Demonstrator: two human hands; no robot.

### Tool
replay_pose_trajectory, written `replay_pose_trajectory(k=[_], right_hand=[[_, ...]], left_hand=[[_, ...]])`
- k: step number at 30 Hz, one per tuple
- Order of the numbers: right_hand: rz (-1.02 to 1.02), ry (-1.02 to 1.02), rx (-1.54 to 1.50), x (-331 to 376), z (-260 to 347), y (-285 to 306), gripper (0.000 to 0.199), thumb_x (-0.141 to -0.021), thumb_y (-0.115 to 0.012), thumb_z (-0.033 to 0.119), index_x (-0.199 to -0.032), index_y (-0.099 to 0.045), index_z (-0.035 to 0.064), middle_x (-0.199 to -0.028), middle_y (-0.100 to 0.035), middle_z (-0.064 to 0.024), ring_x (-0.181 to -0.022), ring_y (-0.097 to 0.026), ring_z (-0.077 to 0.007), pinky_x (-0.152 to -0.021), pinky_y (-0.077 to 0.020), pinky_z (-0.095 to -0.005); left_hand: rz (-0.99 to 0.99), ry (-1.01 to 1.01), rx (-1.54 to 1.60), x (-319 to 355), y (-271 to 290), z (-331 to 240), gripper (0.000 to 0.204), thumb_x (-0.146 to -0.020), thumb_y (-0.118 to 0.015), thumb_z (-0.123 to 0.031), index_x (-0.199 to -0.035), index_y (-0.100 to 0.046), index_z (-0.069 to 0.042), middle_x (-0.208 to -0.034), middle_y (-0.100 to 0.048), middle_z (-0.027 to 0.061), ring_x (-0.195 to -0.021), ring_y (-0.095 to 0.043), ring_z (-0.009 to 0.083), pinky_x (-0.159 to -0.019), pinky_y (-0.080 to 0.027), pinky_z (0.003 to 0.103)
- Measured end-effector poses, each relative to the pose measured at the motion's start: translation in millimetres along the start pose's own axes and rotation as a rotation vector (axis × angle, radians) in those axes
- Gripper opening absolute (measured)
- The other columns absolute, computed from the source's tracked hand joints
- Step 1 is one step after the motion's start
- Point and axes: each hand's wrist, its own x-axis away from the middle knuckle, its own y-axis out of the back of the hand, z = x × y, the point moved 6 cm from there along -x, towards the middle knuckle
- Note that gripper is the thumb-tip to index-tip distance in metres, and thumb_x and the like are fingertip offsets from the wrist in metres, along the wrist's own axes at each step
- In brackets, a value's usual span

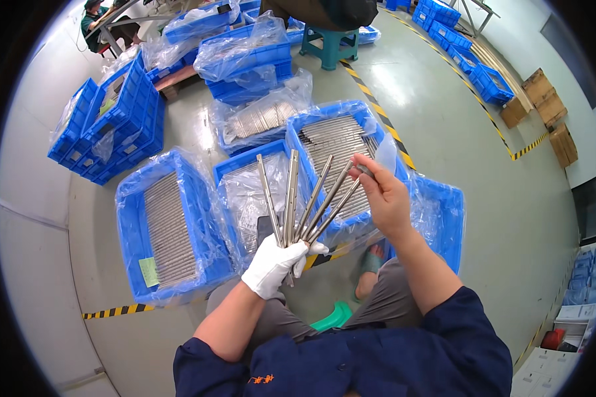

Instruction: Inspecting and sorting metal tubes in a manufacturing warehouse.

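Note:
My left hand (pixel 276 264), in a white glove, is closed round the lower ends of several slim metal rods (pixel 291 198), which fan out upward. My right hand (pixel 385 195) is bare, with thumb and fingers pinched on a small grey piece (pixel 364 170), its kind unclear, right at the tips of the rightmost rods. Beneath the hands, a blue crate (pixel 298 119) lined with clear plastic holds rows of similar rods. Left of it, another blue crate (pixel 220 173) has plastic film over its contents, with a dark object (pixel 265 228) partly hidden behind the rods.
A lined blue crate (pixel 129 245) of rods stands at the left, another blue crate (pixel 451 228) at the right. Stacked crates (pixel 136 109) rise behind. A teal stool (pixel 330 49) stands at the back, near another person. Yellow-black tape (pixel 377 109) crosses the floor.

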Motion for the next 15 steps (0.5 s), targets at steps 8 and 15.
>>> replay_pose_trajectory(k=[8,15], right_hand=[[-0.083,0.098,0.059,7.4,1.3,-4.1,0.025,-0.085,-0.047,0.003,-0.11,-0.052,-0.0006,-0.097,-0.059,-0.0097,-0.088,-0.06,-0.0157,-0.07,-0.0453,-0.0216],[0.117,-0.142,-0.183,8.1,-15.1,-4.5,0.029,-0.083,-0.05,0.001,-0.112,-0.051,-0.0007,-0.096,-0.059,-0.0072,-0.09,-0.058,-0.0132,-0.073,-0.0451,-0.0218]], left_hand=[[-0.002,0.05,-0.013,3.1,4.2,-0.8,0.022,-0.078,-0.055,-0.017,-0.086,-0.063,0.002,-0.055,-0.052,0.001,-0.044,-0.041,0.0057,-0.042,-0.033,0.019],[0.05,0.13,-0.094,-0.9,7.4,-15.5,0.022,-0.076,-0.056,-0.016,-0.087,-0.06,0.003,-0.052,-0.051,0.0018,-0.04,-0.04,0.0067,-0.039,-0.032,0.02]])
